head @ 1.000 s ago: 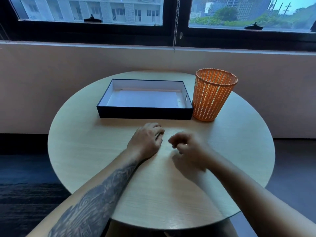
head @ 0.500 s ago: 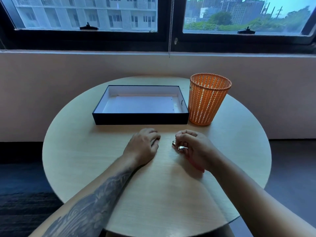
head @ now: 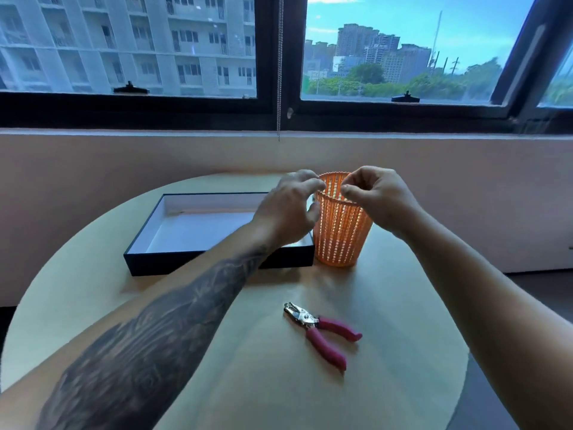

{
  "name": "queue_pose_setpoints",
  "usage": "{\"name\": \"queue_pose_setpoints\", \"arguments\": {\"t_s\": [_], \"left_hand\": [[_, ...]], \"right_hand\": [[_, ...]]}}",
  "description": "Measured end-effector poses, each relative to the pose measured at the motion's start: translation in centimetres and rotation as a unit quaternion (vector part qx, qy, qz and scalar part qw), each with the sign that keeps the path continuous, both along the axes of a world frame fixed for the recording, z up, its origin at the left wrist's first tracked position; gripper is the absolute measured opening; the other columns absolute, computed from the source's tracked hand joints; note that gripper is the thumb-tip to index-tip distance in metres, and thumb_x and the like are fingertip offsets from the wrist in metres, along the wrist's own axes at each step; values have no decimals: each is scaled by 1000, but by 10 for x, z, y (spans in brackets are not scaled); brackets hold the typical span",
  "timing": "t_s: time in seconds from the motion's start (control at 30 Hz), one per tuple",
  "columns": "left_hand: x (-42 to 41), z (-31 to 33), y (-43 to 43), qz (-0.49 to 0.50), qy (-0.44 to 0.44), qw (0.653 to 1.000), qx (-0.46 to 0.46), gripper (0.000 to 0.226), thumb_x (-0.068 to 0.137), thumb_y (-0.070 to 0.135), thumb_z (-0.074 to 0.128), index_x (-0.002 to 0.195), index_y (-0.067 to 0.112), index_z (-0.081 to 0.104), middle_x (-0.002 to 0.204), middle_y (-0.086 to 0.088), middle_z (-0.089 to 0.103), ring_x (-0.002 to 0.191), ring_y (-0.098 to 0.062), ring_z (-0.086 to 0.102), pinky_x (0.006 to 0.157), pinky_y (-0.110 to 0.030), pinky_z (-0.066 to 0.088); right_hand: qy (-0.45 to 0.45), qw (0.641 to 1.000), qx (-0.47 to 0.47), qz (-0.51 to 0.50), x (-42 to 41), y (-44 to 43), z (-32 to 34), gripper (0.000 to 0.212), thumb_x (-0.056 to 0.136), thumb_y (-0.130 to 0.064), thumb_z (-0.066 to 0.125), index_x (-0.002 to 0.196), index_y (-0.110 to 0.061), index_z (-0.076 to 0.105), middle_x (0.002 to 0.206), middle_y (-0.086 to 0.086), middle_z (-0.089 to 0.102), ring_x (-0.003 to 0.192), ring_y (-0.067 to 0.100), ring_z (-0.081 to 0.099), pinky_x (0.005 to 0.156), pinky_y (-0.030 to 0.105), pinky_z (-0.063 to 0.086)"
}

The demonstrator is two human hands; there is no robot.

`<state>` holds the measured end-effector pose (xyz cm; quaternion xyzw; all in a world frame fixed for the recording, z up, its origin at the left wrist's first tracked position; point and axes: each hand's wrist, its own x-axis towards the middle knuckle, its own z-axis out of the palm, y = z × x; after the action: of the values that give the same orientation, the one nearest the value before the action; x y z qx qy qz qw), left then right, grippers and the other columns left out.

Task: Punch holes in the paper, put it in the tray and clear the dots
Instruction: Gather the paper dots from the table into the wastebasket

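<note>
My left hand (head: pixel 288 209) and my right hand (head: pixel 379 198) are raised over the rim of the orange mesh basket (head: pixel 341 240), fingertips pinched and facing each other. Nothing shows between the fingers; any paper dots are too small to see. A black tray (head: pixel 217 265) with a white inside stands left of the basket, touching it, and a white sheet of paper (head: pixel 201 232) lies flat in it. The hole punch (head: pixel 319 332), pliers-shaped with pink handles, lies on the round wooden table (head: pixel 412 305) in front of the basket, untouched.
A low wall (head: pixel 124 169) under a dark-framed window runs right behind the table. A blind cord (head: pixel 279 88) hangs down at the centre of the window. Dark floor (head: pixel 533 293) shows past the table's right edge.
Both hands have lifted off the table top and moved forward to above the basket. The metal tool seen in my right hand half a second ago now lies on the table.
</note>
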<state>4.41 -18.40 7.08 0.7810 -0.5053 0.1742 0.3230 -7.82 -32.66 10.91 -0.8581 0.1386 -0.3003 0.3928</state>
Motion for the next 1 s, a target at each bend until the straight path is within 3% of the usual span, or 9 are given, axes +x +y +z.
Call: {"name": "queue_pose_setpoints", "arguments": {"t_s": [0.17, 0.37, 0.53, 0.63, 0.87, 1.0], "left_hand": [[-2, 4, -21, 19, -29, 996, 79, 34, 90, 22, 54, 120, 21, 71, 127, 2, 69, 112, -21, 65, 91, -38, 53], [-6, 2, -19, 33, -19, 997, 69, 42, 88, 21, 52, 128, 23, 67, 134, 5, 66, 116, -19, 64, 93, -34, 52], [-10, -2, -18, 31, 2, 998, 62, 44, 89, 19, 53, 130, 21, 65, 136, 7, 64, 119, -18, 62, 94, -38, 53], [-13, 0, -16, 31, 4, 997, 73, 46, 90, 19, 52, 135, 19, 61, 140, 5, 61, 125, -17, 57, 97, -38, 52], [-18, 2, -13, 29, 2, 994, 110, 51, 92, 20, 53, 143, 18, 53, 149, 3, 52, 139, -14, 44, 107, -37, 43], [-16, 3, -12, 25, 8, 989, 143, 59, 92, 21, 54, 150, 20, 43, 157, 3, 42, 147, -14, 32, 116, -39, 36]], "right_hand": [[108, 992, -41, -54, 24, -38, 2, 14, 94, -20, 69, 102, -10, 75, 89, 0, 70, 76, 11, 64, 58, 19, 47], [135, 989, -46, -49, 29, -42, -1, 5, 95, -15, 68, 97, -18, 70, 93, -2, 68, 79, 10, 64, 55, 13, 44], [138, 988, -43, -49, 27, -43, -3, 8, 93, -10, 70, 92, -18, 68, 91, 0, 68, 77, 9, 64, 57, 15, 45], [141, 988, -44, -42, 26, -41, -1, 3, 94, -15, 70, 96, -16, 70, 92, 1, 70, 78, 11, 65, 60, 19, 48], [158, 984, -72, -36, 28, -41, -3, 16, 94, -17, 69, 109, -14, 74, 101, 1, 72, 92, 16, 69, 76, 27, 58], [141, 987, -76, -22, 27, -42, -2, 22, 94, -13, 69, 116, -14, 71, 108, -1, 70, 99, 16, 68, 72, 17, 52]]}}
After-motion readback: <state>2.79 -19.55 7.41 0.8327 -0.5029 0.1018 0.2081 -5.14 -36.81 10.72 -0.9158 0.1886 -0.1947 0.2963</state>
